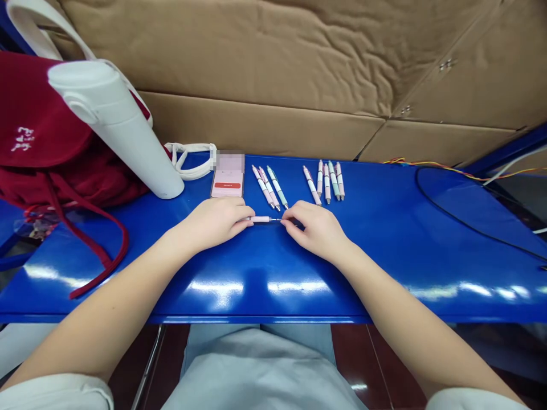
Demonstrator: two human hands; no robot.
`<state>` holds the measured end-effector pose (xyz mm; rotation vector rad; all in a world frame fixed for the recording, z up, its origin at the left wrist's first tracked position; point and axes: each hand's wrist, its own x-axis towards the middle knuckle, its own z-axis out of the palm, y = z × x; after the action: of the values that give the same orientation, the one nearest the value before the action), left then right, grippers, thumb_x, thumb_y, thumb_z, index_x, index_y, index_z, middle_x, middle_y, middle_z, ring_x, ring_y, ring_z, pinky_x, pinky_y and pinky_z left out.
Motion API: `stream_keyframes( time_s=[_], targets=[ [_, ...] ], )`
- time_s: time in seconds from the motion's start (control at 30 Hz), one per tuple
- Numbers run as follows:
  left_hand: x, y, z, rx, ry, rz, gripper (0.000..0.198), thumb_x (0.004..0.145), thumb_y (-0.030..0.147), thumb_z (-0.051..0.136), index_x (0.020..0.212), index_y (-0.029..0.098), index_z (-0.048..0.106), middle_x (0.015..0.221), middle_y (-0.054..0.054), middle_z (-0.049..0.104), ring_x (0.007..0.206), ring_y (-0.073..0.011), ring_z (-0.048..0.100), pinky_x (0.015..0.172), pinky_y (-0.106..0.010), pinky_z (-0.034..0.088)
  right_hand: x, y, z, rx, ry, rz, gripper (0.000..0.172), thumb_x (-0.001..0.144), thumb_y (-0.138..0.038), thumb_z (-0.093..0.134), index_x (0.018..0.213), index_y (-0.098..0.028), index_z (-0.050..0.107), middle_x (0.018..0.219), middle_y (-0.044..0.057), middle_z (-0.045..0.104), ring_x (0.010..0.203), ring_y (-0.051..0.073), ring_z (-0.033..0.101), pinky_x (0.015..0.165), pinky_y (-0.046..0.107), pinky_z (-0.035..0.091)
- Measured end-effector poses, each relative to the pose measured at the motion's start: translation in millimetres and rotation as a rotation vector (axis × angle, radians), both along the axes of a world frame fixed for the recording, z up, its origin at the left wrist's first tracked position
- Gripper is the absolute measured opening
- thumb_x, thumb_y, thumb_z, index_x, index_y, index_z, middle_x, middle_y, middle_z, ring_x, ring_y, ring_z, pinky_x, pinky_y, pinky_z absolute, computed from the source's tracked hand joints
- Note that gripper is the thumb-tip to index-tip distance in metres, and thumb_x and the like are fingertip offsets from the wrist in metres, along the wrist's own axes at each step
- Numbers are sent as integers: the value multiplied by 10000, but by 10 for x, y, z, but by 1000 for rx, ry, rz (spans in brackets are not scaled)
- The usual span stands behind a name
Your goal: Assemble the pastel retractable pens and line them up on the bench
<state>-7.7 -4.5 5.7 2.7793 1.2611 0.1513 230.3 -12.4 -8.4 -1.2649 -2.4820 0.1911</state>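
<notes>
A pink pen [260, 219] lies level just above the blue table, between my two hands. My left hand [216, 223] is closed around its barrel, with thumb and fingers pinching the left end. A thin refill [276, 220] sticks out of the barrel's right end. My right hand [317, 229] pinches at the refill's far tip; its fingertips hide whatever else is there. Just beyond the hands lie two pink-and-white pens [265, 187] and a green-and-white pen [277, 187]. Farther right, a pink-and-white pen [312, 185] lies beside a row of several pens [330, 181].
A phone [228, 183] with a lit screen lies behind my left hand. At left stand a white bottle [123, 134] and a red bag [47, 131] with dangling straps. A black cable [461, 213] crosses the right side. Brown cardboard [265, 57] walls the back of the blue table [265, 267].
</notes>
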Motion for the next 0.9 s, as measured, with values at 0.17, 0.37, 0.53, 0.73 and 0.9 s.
stream_keyframes(
  time_s=[0.17, 0.37, 0.53, 0.73, 0.9],
  targets=[
    [2, 0, -14, -8, -9, 0, 301, 922, 347, 379, 1049, 234, 627, 938, -29, 621, 852, -172, 589, 694, -252, 446, 7, 8, 19, -25, -10, 11, 176, 872, -224, 462, 876, -181, 632, 890, 65, 640, 803, 176, 592, 659, 256, 431],
    [14, -7, -7, -10, -14, -8, 285, 922, 334, 392, 1040, 227, 629, 925, -33, 619, 861, -167, 589, 709, -246, 444, -2, -1, 17, -6, -20, 4, 172, 871, -226, 469, 872, -176, 633, 878, 57, 635, 784, 167, 589, 643, 248, 418],
    [55, -32, 5, -6, -6, -20, 269, 923, 322, 399, 1006, 216, 633, 910, -32, 616, 859, -163, 589, 702, -240, 445, -24, -6, -24, 14, -19, 39, 181, 883, -234, 457, 873, -180, 629, 859, 52, 637, 781, 166, 585, 635, 247, 408],
    [73, -40, -16, 20, -11, -54, 257, 923, 323, 408, 957, 200, 632, 904, -34, 616, 851, -166, 588, 701, -248, 446, -87, -30, -39, -40, 71, 97, 185, 886, -216, 435, 895, -178, 616, 863, 57, 646, 799, 174, 590, 707, 269, 430],
    [45, -26, 4, 2, -31, -25, 257, 917, 326, 416, 992, 204, 630, 927, -38, 623, 871, -173, 589, 707, -251, 449, 67, 5, 68, -100, 141, 0, 239, 827, -276, 522, 1043, -177, 550, 835, 36, 633, 694, 159, 569, 623, 260, 418]
  ],
)
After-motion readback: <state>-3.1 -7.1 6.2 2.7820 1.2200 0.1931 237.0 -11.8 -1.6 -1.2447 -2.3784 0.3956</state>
